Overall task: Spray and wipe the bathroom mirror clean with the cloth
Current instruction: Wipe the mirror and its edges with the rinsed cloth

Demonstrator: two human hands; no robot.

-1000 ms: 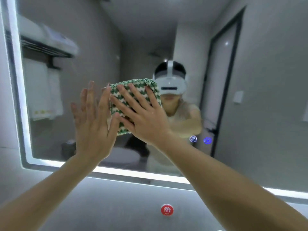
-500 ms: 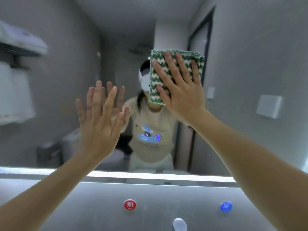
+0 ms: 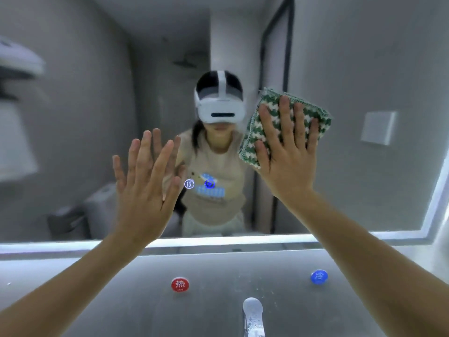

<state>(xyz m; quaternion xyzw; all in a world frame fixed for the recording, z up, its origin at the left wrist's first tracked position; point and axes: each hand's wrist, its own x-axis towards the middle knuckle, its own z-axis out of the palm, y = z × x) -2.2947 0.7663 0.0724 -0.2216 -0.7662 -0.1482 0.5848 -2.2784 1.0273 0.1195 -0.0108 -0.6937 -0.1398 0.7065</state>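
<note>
Right hand (image 3: 288, 161), fingers straight and spread, presses the green-and-white cloth (image 3: 285, 126) flat on the mirror (image 3: 364, 190) right of centre; left hand (image 3: 143, 188), open-palmed, rests on the glass, its contact obscured; tap (image 3: 252, 317) cut off at near edge.

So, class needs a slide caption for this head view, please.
Right hand presses green-and-white cloth flat against bathroom mirror; left hand rests open beside it.

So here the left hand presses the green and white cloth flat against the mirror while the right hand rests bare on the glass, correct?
Not quite: the hands are swapped. In the head view the right hand presses the green and white cloth flat against the mirror with straight fingers, while the left hand is bare, its fingers straight, at the glass.
</note>
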